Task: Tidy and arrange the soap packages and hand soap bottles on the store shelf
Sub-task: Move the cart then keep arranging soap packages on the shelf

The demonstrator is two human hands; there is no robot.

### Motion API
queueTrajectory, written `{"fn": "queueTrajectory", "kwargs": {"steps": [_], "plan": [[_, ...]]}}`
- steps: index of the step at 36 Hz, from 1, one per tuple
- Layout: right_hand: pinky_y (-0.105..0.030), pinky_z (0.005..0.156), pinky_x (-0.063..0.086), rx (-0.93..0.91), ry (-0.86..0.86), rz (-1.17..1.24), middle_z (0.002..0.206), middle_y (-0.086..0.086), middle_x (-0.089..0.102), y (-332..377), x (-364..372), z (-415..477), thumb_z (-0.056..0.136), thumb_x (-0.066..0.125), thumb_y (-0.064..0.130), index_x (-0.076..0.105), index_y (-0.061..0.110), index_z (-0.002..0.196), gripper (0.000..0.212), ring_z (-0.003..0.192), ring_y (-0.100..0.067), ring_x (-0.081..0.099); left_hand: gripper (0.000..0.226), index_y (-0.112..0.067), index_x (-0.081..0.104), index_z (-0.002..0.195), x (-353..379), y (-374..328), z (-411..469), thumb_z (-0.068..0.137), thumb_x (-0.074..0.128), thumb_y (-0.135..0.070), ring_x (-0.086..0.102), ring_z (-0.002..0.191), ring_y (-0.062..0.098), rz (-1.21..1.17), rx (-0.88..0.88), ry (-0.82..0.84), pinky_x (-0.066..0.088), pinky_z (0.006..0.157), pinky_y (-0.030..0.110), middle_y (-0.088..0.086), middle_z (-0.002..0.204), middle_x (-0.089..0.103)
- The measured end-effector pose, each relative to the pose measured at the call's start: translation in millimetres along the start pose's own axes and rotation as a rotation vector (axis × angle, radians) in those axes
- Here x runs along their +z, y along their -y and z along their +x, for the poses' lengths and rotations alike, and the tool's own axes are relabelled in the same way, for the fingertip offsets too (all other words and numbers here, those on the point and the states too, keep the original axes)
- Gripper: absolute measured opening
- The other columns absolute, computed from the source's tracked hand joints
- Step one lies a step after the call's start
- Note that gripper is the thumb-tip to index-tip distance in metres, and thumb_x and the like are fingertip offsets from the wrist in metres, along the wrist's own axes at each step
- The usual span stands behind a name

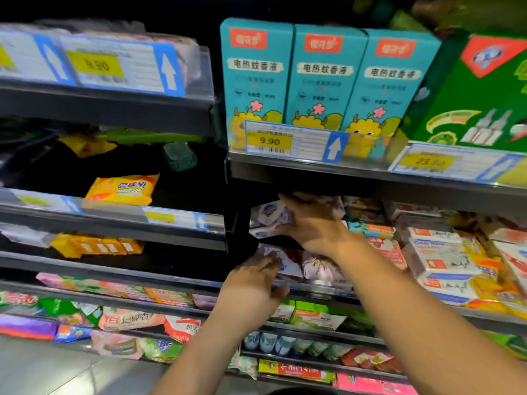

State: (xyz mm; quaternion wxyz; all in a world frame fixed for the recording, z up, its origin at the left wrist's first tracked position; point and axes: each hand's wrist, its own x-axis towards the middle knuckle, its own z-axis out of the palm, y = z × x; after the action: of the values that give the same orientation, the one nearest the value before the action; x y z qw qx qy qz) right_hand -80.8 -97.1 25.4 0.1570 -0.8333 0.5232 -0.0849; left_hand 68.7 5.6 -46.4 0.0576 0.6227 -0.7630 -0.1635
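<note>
At the left end of the shelf (pixel 328 290), our right hand (pixel 310 223) clamps a white soap pack (pixel 268 215), fingers over it, thumb beneath. Our left hand (pixel 253 283) touches a lower pack (pixel 291 266) by the front edge; we cannot tell its grip.

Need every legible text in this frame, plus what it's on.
"电热蚊香液": on each of the three teal boxes.
"9.90": centre tag, under the teal boxes.
"9.90": upper left shelf tag.
"23.90": right tag, under the green box, slightly blurred.
Too blurred to read: red logos and small print on the teal boxes, the soap packages, the lower-shelf packs.
</note>
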Motion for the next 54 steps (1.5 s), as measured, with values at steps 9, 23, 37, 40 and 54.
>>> {"fn": "queueTrajectory", "kwargs": {"steps": [9,23,37,40,54], "plan": [[-0.033,0.104,0.035,0.018,0.298,-0.281,0.147,-0.009,0.045,-4,8,24,0.101,0.047,0.041,0.069,0.020,0.110,0.033,0.137,-0.028,0.040,0.066,-0.032,0.023,0.156,3,4,1,0.098,0.044,-0.056,0.010,0.152,0.011,0.039,0.012,-0.008,0.022,0.121,0.035,-0.013,0.164,0.019],[-0.041,0.089,0.042,0.032,0.277,-0.095,0.134,-0.015,0.058,3,28,32,0.100,0.050,0.033,0.057,0.019,0.137,0.039,0.124,-0.037,0.053,0.066,-0.034,0.020,0.156,1,6,2,0.098,0.047,-0.050,0.003,0.152,0.007,0.018,0.037,-0.012,0.022,0.121,0.033,-0.016,0.165,0.012],[-0.042,0.111,0.016,-0.110,0.194,-0.472,0.159,0.007,0.032,9,17,27,0.103,0.045,0.027,0.037,0.050,0.145,0.048,0.147,-0.025,0.025,0.067,-0.034,0.023,0.156,-1,5,0,0.096,0.050,-0.047,0.010,0.151,0.007,-0.031,0.019,0.003,0.027,0.120,0.033,-0.017,0.163,0.017],[-0.046,0.111,0.016,-0.118,0.222,-0.424,0.156,0.009,0.036,1,21,34,0.101,0.048,0.035,0.038,0.051,0.145,0.048,0.144,-0.025,0.030,0.068,-0.035,0.022,0.156,-1,4,-2,0.096,0.050,-0.047,0.007,0.151,0.005,-0.037,0.015,0.014,0.028,0.119,0.036,-0.018,0.164,0.015],[-0.025,0.107,0.026,-0.181,0.067,-0.132,0.133,0.008,0.059,-18,12,13,0.096,0.061,0.038,0.069,0.031,0.123,0.030,0.130,-0.017,0.044,0.046,-0.038,0.043,0.147,-15,2,-2,0.102,0.042,-0.037,0.021,0.147,0.005,-0.228,-0.038,0.017,0.026,0.119,0.027,-0.018,0.159,0.029]]}}
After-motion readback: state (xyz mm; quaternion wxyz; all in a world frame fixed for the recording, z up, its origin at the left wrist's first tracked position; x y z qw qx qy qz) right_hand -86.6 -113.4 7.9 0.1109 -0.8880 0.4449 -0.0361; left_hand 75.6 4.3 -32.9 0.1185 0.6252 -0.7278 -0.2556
